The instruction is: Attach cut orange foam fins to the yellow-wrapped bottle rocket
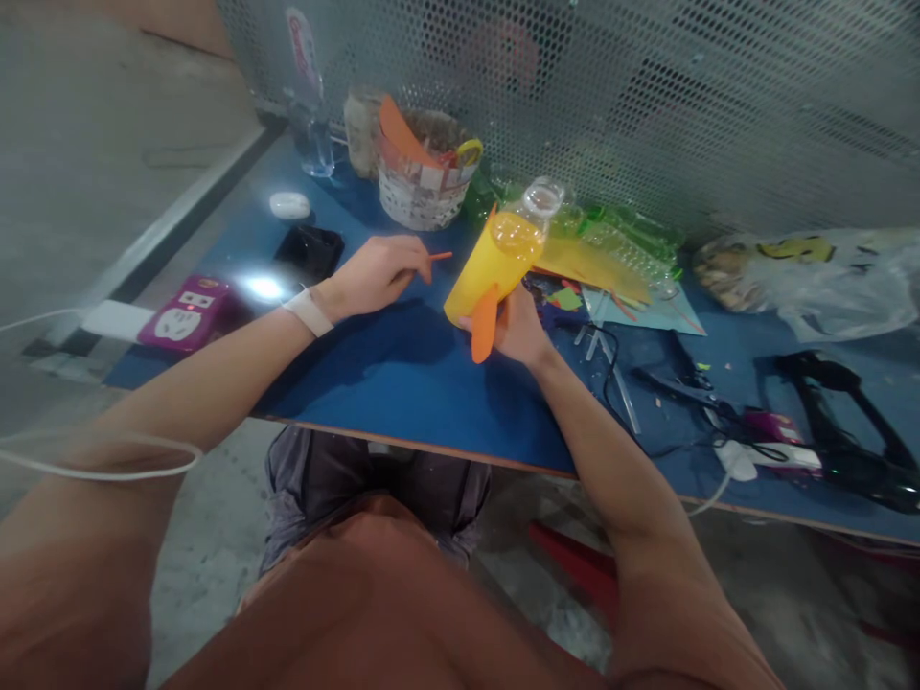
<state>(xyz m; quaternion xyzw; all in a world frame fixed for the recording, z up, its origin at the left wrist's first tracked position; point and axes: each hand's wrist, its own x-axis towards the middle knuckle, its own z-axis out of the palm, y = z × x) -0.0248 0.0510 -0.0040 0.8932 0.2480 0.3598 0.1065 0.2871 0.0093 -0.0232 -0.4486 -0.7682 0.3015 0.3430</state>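
Observation:
My left hand [378, 273] is closed in a pinch above the blue table, and a thin orange strip [441, 256] sticks out from its fingertips to the right. Tilted up and to the right, a clear plastic bottle [542, 197] wrapped in a yellow sheet [480, 268] rests in my right hand [518, 328], whose fingers wrap round its lower part. On the near side of the bottle an orange fin-shaped piece [485, 326] stands out. Another orange tip shows at its far side. The strip and the bottle are apart.
A woven basket [424, 199] with orange pieces and yellow-handled scissors stands behind. Green plastic bottles [632, 240] and paper scraps lie right of centre. A black phone-like object [309, 251] and a purple power strip [187, 311] lie left; cables [719, 426] and a plastic bag [826, 278] are right.

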